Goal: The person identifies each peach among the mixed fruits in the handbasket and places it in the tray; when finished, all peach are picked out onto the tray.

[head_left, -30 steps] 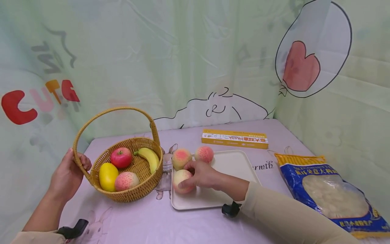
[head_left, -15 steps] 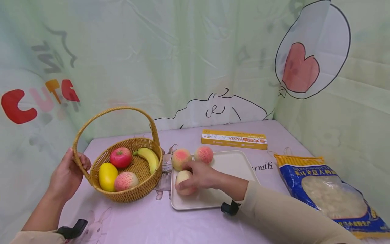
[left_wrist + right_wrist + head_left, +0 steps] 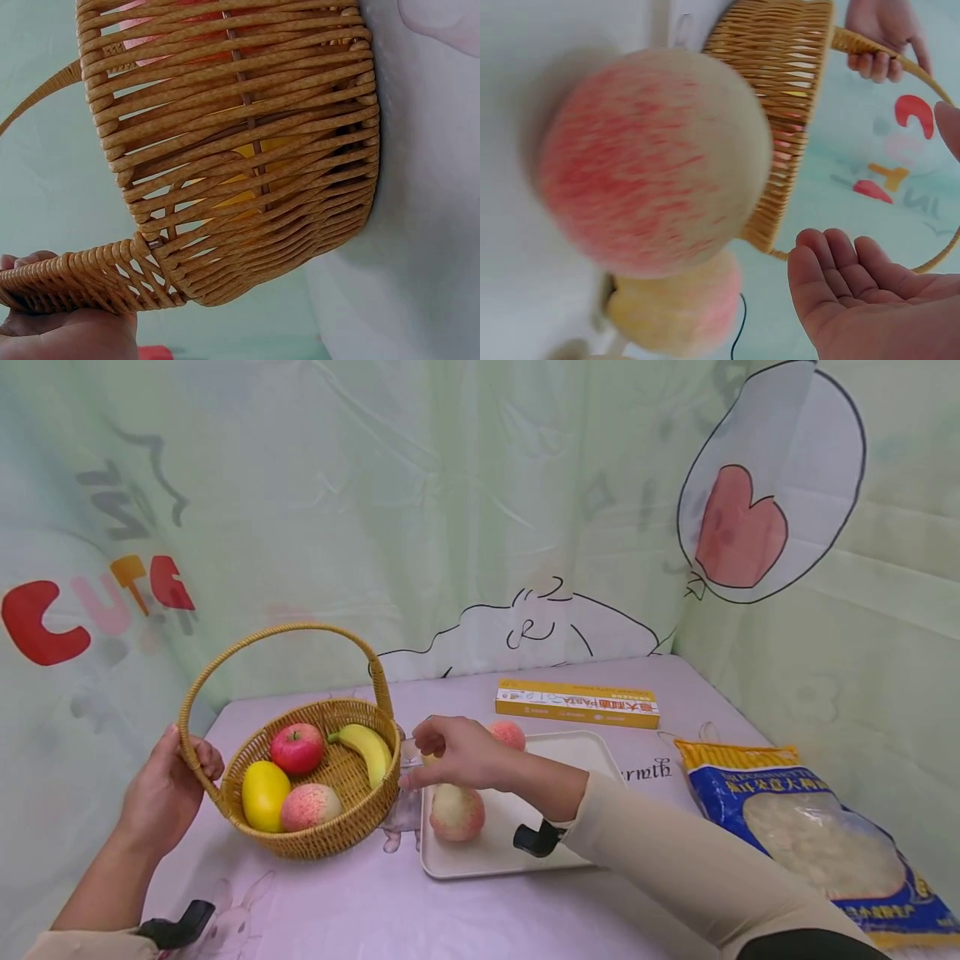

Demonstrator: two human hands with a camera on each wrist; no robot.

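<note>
In the head view my left hand [image 3: 168, 785] grips the handle of a wicker basket [image 3: 330, 839], whose woven side [image 3: 255, 142] fills the left wrist view. Inside lie a red apple [image 3: 297, 748], a yellow mango-like fruit [image 3: 266, 796], a peach [image 3: 311, 807] and a banana [image 3: 366, 750]. My right hand [image 3: 468, 756] hovers over the left side of a white tray [image 3: 573, 756], fingers loosely bent and holding nothing. Below it sits a pale peach [image 3: 457, 816]. Another peach [image 3: 679, 307] is mostly hidden by that hand in the head view. A pinker peach [image 3: 508, 735] lies behind.
A yellow pasta box [image 3: 577, 703] lies behind the tray. At the right rests a blue and yellow bag [image 3: 817, 835] with a clear window. Printed curtains [image 3: 480, 510] enclose the table [image 3: 360, 910] at the back and sides.
My right hand has let go of the front peach and risen up and to the left. That peach stays on the tray, turned a little. The left hand and basket have hardly moved.
</note>
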